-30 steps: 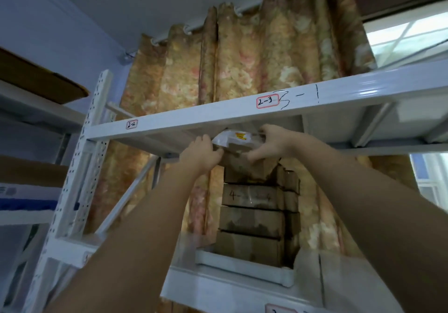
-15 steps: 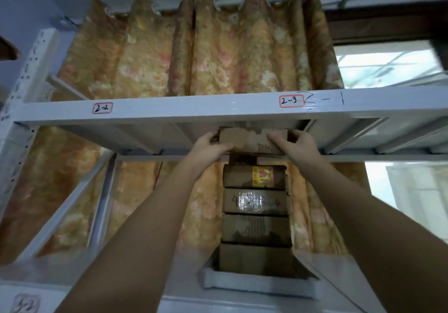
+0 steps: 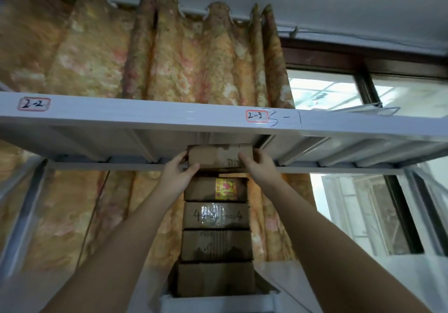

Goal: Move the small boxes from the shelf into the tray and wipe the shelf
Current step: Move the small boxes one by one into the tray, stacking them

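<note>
Gripping the top brown cardboard box [image 3: 219, 156] from both ends, the left hand [image 3: 180, 170] and right hand [image 3: 258, 166] each keep a clenched grip on its short sides, thumbs on the front face. That box sits at the head of a stack of four brown cardboard boxes [image 3: 215, 230], and its upper edge lies just under the white metal shelf beam [image 3: 145, 116], with almost no room above. The stack's lowest box stands inside a white plastic tray [image 3: 218, 303], whose near rim shows below it. Left and right of the stack the bay is open, backed by an orange floral curtain [image 3: 169, 53]. Red-bordered labels [image 3: 257, 116] mark the beam's front edge.
</note>
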